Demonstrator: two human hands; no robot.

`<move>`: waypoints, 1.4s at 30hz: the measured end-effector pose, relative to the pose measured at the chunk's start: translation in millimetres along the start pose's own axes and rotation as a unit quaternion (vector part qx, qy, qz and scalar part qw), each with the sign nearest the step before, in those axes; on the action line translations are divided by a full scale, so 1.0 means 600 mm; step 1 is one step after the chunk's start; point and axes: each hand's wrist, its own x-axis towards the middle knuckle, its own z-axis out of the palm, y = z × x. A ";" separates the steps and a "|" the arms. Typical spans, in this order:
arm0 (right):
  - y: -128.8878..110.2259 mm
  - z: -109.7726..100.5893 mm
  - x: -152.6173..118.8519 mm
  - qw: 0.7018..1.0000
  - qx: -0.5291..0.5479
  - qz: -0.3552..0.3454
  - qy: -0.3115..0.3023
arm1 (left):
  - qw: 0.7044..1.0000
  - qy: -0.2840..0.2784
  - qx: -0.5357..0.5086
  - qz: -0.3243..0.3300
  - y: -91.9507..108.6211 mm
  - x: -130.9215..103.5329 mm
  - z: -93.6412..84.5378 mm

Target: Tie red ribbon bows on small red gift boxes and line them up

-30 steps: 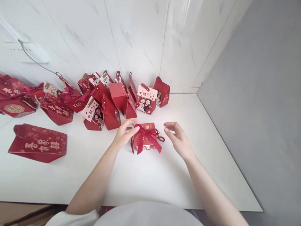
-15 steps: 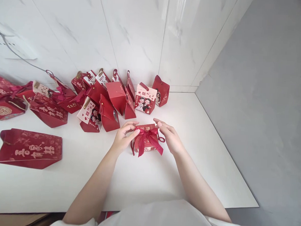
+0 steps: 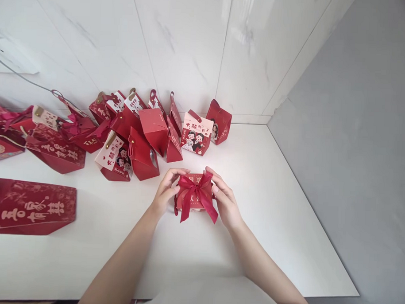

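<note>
A small red gift box (image 3: 187, 199) with gold lettering sits on the white table in front of me. Across its top is a dark red ribbon bow (image 3: 197, 189), its two tails hanging toward me. My left hand (image 3: 164, 193) grips the left side of the box, thumb near the bow and fingers curled over the far edge. On the right side, my right hand (image 3: 225, 200) holds it the same way, fingertips at the far corner. Parts of a red cord show at both sides, mostly covered by my hands.
Behind the box, several red gift boxes stand along the tiled wall (image 3: 186, 45), among them one with a cartoon couple (image 3: 198, 134). A large red box (image 3: 37, 208) lies at the left. A cable (image 3: 22, 77) runs along the wall. The white table (image 3: 279, 243) ends at the right.
My right hand has moved in from beside the box to grip its right side. The cord loop at the right is now mostly hidden. The whole view has shifted slightly.
</note>
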 end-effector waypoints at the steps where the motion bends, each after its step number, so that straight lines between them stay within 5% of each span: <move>1: -0.001 0.000 -0.001 1.000 -0.004 -0.003 0.000 | 1.000 -0.016 -0.003 -0.004 0.000 -0.001 0.000; 16: -0.005 0.006 -0.008 1.000 -0.014 0.006 -0.006 | 0.996 0.007 0.086 0.008 0.013 -0.005 0.016; 30: -0.006 0.020 -0.022 0.973 -0.214 -0.078 -0.043 | 0.969 0.153 0.192 0.026 0.035 -0.008 0.041; 42: 0.006 0.021 -0.024 0.948 -0.303 -0.085 -0.048 | 0.968 0.195 0.145 -0.056 0.029 -0.013 0.053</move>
